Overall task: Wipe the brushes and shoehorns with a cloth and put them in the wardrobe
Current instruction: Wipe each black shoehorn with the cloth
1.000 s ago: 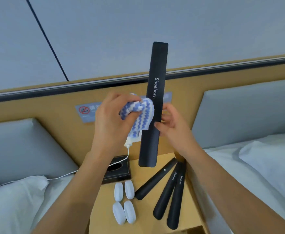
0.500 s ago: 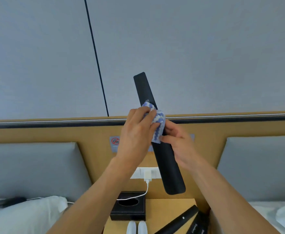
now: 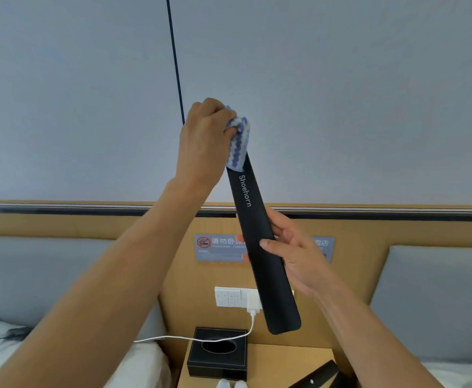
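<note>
Left hand [image 3: 204, 141] clenched round the cloth [image 3: 239, 144] at the upper end of the shoehorn [image 3: 260, 247], held up over the worktop [image 3: 285, 359]; right hand [image 3: 296, 256] fingers grasping mid-blade. Best: steady grip, firm full-length strokes, both faces.

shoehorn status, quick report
Left hand grips cloth over top end of shoehorn. Right hand holds its middle. Nothing in the way.
</note>
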Tool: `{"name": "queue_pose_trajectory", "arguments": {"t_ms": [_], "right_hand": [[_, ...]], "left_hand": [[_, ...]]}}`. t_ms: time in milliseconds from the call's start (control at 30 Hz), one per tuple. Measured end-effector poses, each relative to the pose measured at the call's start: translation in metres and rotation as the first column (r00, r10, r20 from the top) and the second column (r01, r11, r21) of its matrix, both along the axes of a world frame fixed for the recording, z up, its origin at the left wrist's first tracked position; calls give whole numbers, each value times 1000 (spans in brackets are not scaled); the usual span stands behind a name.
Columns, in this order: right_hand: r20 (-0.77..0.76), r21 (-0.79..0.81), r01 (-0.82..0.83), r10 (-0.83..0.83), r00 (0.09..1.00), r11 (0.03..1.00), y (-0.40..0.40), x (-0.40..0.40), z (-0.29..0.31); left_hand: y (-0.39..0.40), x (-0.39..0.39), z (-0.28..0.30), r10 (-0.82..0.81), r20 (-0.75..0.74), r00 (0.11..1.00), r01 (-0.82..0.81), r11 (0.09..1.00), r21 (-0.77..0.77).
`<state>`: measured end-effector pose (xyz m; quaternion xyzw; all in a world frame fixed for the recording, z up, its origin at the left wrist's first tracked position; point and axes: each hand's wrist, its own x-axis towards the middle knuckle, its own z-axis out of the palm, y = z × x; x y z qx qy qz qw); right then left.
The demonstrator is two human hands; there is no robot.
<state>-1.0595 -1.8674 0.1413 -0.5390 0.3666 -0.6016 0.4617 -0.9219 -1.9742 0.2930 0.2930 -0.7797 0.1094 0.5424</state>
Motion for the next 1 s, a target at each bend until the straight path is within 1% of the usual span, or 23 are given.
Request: {"name": "queue_pose_trajectory", "arguments": {"t_ms": [100,200,267,400,467,600,700,733,833,900,1000], "right_hand": [[-22,0,50,-50,999,999,-1,2,4],[-20,23,92,-92,996,995,-2,2,7],[29,25,94,-95,995,995,-2,1,9],[180,5,68,-68,981,998,-6,-2,17],[218,2,34,-33,975,999,-5,-5,17],[257,6,-114,109,960,993,4,-13,10],[313,-9,-240,231,921,971,9,-21,7],[340,-2,-259,245,908,966,10,-23,7],[377,71,-205,164,912,976,10,-28,9],[344,173,-134,68,936,976,7,-31,9],[280,323,-60,-35,959,944,3,-32,13]], "left_hand": [[6,-5,-3,-4,-20,1000,3,999,-38],[12,-12,-13,-14,-9,1000,14,1000,11],[20,-18,-25,-35,39,999,34,999,17],[38,-27,-53,-101,154,983,98,995,26],[43,-25,-63,-154,173,973,156,988,0],[52,-20,-78,-226,232,946,231,973,3],[56,-15,-95,-265,289,920,274,962,11],[57,-13,-103,-276,308,910,289,957,3],[57,-12,-124,-313,311,897,332,943,-8],[57,-14,-134,-323,314,893,346,938,-16],[58,-17,-138,-334,330,883,363,931,-29]]}}
